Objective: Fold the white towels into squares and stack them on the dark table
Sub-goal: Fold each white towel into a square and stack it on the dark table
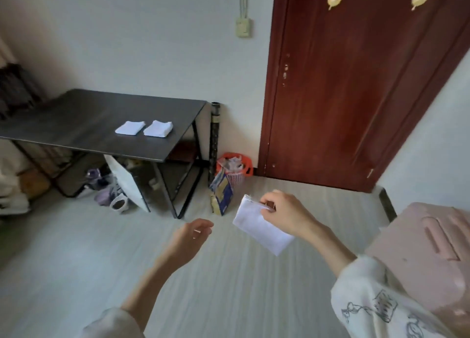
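Observation:
My right hand (284, 214) pinches a folded white towel (256, 227) by its top edge, holding it in the air above the pale floor. My left hand (189, 237) hovers empty to the left of the towel, fingers relaxed and apart from it. On the dark table (76, 124) at the left, two folded white towels lie side by side near its right end: one (129, 127) and another (158, 128). The table stands well ahead of both hands.
A dark red door (356, 83) fills the upper right. An orange-rimmed bin (235, 166), a blue and yellow bag (221, 192) and a black tube (213, 139) stand by the wall. Shoes and a white board sit under the table. A pink case (427, 248) is at right.

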`<state>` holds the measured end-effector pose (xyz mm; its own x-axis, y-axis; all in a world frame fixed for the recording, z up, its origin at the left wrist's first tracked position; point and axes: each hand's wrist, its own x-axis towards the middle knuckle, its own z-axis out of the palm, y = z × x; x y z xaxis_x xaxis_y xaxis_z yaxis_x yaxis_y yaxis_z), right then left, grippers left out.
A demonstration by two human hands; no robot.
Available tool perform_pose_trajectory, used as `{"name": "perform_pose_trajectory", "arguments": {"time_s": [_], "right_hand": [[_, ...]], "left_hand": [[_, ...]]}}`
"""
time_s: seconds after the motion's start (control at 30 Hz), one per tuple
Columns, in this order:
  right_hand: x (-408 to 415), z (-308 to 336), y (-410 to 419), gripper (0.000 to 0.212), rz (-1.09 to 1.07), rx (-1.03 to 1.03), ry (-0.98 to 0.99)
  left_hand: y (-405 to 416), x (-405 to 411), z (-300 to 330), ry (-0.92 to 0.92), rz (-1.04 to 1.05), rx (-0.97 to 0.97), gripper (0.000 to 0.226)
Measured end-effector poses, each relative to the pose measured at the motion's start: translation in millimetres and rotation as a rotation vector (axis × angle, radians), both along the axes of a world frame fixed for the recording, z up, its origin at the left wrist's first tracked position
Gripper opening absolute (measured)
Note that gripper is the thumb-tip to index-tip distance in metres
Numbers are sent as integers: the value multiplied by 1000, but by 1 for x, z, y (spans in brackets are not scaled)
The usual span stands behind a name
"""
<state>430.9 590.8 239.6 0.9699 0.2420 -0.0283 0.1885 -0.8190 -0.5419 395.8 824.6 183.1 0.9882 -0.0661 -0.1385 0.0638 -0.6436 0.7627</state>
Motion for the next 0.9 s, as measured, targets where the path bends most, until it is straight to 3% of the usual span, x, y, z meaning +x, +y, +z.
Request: {"name": "perform_pose_trajectory", "arguments": {"time_s": [0.2, 0.4, 0.57, 0.63, 0.9], "right_hand": [[64, -3, 162, 13, 171, 39, -21], [144, 4, 263, 15, 290, 33, -22], [227, 2, 327, 15, 404, 35, -5], [269, 2, 352, 14, 441, 35, -14], [432, 13, 436, 11, 512, 138, 61]], "left_hand": [[162, 30, 10, -17, 174, 20, 18], [252, 96, 5, -92, 244, 19, 19], [299, 183, 4, -87, 201, -54, 60], [316, 227, 13, -99, 197, -102, 65], [390, 388, 37, -118, 224, -127, 11]]}}
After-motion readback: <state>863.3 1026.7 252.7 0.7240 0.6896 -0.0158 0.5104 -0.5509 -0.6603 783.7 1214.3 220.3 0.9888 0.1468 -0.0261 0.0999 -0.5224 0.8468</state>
